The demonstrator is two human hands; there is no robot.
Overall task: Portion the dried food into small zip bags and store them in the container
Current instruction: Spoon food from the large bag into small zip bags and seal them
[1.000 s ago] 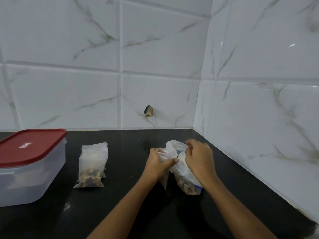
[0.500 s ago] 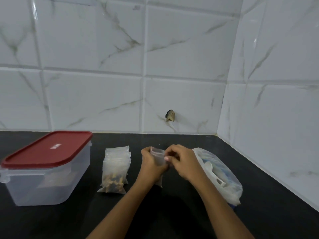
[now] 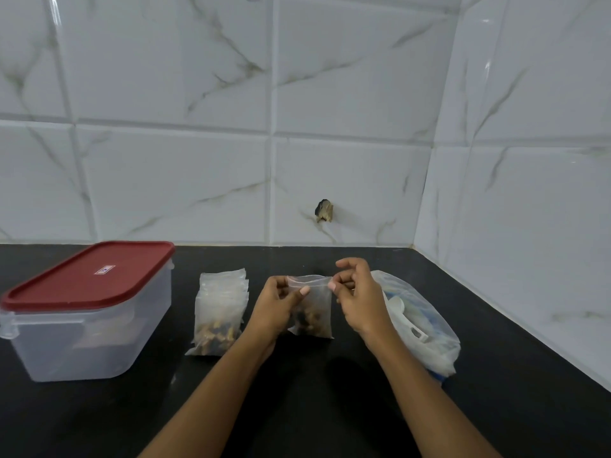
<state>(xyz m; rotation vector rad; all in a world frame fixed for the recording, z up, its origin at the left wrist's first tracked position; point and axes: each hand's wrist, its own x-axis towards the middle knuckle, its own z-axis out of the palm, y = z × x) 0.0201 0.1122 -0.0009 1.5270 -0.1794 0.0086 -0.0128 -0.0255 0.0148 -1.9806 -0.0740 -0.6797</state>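
Two hands are on one small zip bag (image 3: 314, 300), and I hold it upright between them. My left hand (image 3: 279, 309) pinches its top left corner with thumb and fingertips, and my right hand (image 3: 358, 299) pinches the top right corner at the seal strip. The hands are apart by the width of the bag. Dried food (image 3: 309, 320) fills its lower part. I cannot tell whether its bottom rests on the tabletop (image 3: 297, 408) or hangs just above it.

I judge this to be the sealing step. The strip looks slack between my pinches. If I press it shut unevenly, a gap may be left and pieces could spill when the bag is laid down. Air trapped inside could also pop the seal later.

The stack of filled bags (image 3: 220, 312) stands just to the left of my left hand, and a careless sweep toward the container (image 3: 89, 332) could topple it. The container sits further left, with its red lid (image 3: 89, 276) on, so it must be opened before anything goes in. The large plastic bag (image 3: 420, 322) lies just right of my right hand and seems to touch the wrist, so an elbow move could drag it.

A small sticker (image 3: 104, 269) sits on the lid, too small to read. I see no other writing.
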